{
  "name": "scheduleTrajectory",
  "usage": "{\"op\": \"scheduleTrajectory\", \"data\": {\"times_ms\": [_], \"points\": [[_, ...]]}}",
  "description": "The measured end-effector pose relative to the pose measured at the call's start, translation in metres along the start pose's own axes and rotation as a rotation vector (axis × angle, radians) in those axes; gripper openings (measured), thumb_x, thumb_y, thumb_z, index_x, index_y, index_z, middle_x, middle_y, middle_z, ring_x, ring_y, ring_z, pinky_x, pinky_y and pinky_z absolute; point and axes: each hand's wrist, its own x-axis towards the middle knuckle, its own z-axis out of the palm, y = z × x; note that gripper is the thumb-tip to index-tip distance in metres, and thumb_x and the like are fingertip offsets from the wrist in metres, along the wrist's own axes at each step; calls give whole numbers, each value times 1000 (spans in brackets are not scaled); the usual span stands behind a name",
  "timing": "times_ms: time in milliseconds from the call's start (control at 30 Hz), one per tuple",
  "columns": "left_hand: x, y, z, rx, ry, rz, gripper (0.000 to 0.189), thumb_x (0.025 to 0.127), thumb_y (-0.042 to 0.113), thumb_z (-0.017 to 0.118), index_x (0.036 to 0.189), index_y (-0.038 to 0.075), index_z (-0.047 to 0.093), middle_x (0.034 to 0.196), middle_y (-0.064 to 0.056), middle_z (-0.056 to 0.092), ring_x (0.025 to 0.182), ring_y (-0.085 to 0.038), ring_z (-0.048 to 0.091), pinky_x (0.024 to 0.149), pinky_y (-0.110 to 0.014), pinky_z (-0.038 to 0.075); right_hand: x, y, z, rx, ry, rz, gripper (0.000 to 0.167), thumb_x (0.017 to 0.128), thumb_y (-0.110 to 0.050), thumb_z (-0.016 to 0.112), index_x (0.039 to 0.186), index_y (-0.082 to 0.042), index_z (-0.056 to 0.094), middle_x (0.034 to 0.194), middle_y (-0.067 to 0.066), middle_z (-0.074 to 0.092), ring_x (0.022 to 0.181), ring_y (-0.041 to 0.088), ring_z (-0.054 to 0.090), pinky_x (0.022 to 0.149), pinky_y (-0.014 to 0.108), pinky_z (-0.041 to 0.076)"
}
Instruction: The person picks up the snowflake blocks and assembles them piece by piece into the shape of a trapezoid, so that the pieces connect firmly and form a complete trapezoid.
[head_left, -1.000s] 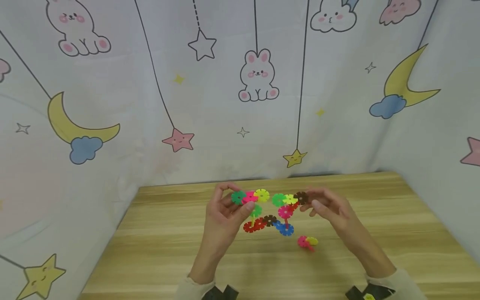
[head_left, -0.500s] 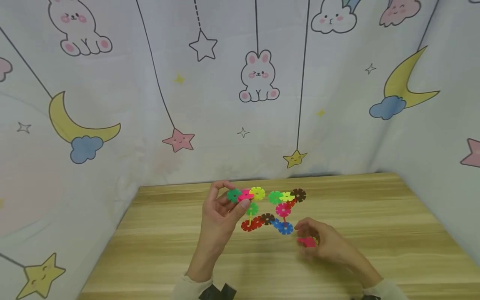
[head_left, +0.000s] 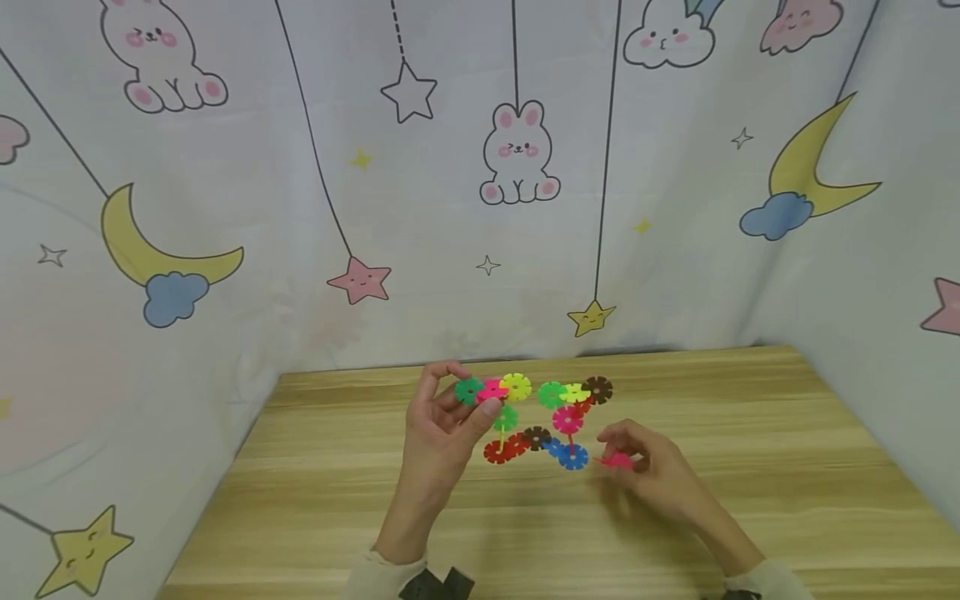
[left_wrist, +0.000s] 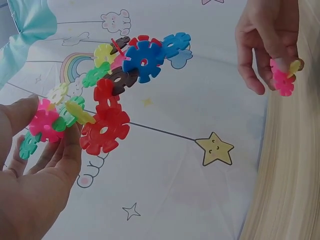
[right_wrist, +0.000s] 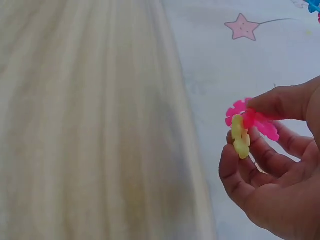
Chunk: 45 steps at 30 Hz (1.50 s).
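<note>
My left hand [head_left: 446, 433] holds a chain of interlocking snowflake discs [left_wrist: 105, 127] up off the table, pinching it at a pink disc [left_wrist: 46, 121]. Green, yellow, red, brown and blue discs branch from there, and the chain's far end [head_left: 597, 390] reaches to the right. Lower and to the right, my right hand [head_left: 660, 475] pinches a small cluster of snowflake discs [right_wrist: 248, 120], pink with one yellow. A gap separates this cluster from the blue disc [head_left: 573, 457] at the chain's lower corner. Fingers cover part of the cluster in the head view.
The wood-grain table [head_left: 315, 500] lies under both hands. Behind it and at its sides hangs a white cloth [head_left: 420, 208] printed with stars, moons and rabbits. A pale turquoise ruffled fabric [left_wrist: 32, 37] shows in the left wrist view's upper corner.
My right hand has left the chain's brown end, come down and picked up the pink and yellow cluster from the table, then raised it slightly. The left hand keeps its hold, shifted slightly left.
</note>
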Motion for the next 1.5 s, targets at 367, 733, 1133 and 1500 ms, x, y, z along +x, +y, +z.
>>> {"op": "scheduleTrajectory", "data": {"times_ms": [367, 733, 1133, 1500], "points": [[-1, -1, -1, -19, -5, -17, 41, 98, 4, 76, 126, 20, 50, 96, 6, 71, 88, -11, 73, 83, -24, 62, 6, -34, -16, -41, 111, -30, 20, 102, -16, 75, 121, -11, 76, 106, 2, 81, 95, 4, 72, 83, 24, 61], [-1, -2, -3, -55, -46, -14, 39, 99, 1, 70, 125, 20, 48, 107, 4, 74, 95, -12, 75, 89, -27, 64, 15, -78, -43, -32, 281, -159, 16, 103, -8, 72, 117, -7, 78, 107, -9, 80, 96, 0, 70, 85, 14, 57], [-2, -3, 0, -75, -60, -38, 37, 99, 2, 69, 123, 21, 48, 116, 4, 76, 99, -13, 77, 92, -30, 65, 22, -105, -49, 93, 332, -215, 16, 101, 0, 71, 117, 1, 70, 104, -13, 76, 94, 7, 73, 84, 15, 60], [-2, -6, 6, -51, -122, -13, 46, 102, 3, 66, 146, 10, 54, 109, 3, 70, 91, -8, 73, 84, -23, 62, 27, -132, -47, 285, 401, -392, 20, 97, 9, 71, 118, 12, 70, 108, -2, 77, 97, 8, 73, 83, 16, 62]]}}
